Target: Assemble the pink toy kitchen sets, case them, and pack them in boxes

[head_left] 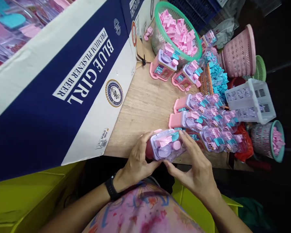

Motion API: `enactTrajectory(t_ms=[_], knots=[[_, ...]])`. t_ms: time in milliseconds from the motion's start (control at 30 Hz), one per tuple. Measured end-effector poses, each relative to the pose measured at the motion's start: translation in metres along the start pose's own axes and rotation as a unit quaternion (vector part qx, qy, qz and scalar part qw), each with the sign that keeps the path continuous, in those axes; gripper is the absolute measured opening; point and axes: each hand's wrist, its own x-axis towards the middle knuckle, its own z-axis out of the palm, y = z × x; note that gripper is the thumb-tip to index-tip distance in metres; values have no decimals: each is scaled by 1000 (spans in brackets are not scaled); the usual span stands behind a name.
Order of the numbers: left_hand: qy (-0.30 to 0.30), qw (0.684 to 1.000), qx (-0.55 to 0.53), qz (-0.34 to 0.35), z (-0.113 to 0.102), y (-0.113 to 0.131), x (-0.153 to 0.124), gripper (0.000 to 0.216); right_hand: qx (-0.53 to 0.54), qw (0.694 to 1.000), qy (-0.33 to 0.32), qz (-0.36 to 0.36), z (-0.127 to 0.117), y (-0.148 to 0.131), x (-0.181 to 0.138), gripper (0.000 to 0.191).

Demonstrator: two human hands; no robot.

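One pink-and-purple toy is held over the near edge of the bench: we see the left hand curled around its pink end and the right hand, half-curled, gripping its clear end, with similar toys clustered beyond, to the right.

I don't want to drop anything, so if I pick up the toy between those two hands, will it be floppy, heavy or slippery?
The pink-and-purple toy would probably feel stiff, since its body looks like moulded plastic. It's likely light for its size, as everything on it looks plastic. Its clear plastic looks smooth and shiny, so it might be slippery.
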Motion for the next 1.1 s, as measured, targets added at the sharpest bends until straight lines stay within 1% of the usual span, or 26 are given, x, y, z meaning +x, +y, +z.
enactTrajectory(t_ms=[67,133,200,233,267,333,433,500,600,733,800,867,933,967,1000,1033,1100], knots=[[-11,1000,-16,-12,-4,0,0,81,-6,1000,-13,1,-3,-2,2,78],[-48,996,-66,-41,-11,1,0,82,-10,1000,-27,4,-7,-3,3,77],[-101,978,-157,-87,-18,3,1,76,-11,999,-35,10,-9,-5,4,76],[-119,966,-204,-110,-19,5,3,72,-12,999,-39,11,-11,-6,4,76],[-122,954,-240,-131,-20,7,5,68,-15,999,-41,11,-12,-7,5,76],[-99,944,-269,-161,-15,14,11,68,-27,999,-46,11,-15,-9,5,76],[-63,945,-244,-211,-4,25,21,81,-52,997,-63,10,-19,-9,7,75],[-50,943,-227,-238,3,31,26,82,-62,996,-71,8,-20,-8,7,75],[-31,944,-215,-249,9,36,31,78,-65,996,-68,-2,-17,-6,6,76],[-5,944,-197,-266,12,40,34,69,-71,996,-48,-12,-10,-6,-2,76],[9,943,-184,-276,14,41,34,62,-57,997,-39,-14,-13,-3,-4,77],[15,944,-175,-280,14,41,33,56,-8,998,-58,-1,-21,4,0,76],[18,945,-169,-279,14,41,31,52,88,989,-105,49,-27,14,12,68],[17,946,-169,-277,13,41,30,51,146,977,-124,95,-28,20,21,62],[15,946,-170,-276,13,41,30,50,203,958,-136,152,-26,26,31,57],[14,946,-171,-274,13,40,29,49,259,931,-143,215,-23,30,42,58],[11,947,-168,-273,12,40,29,48,357,856,-158,339,-10,34,64,68]])
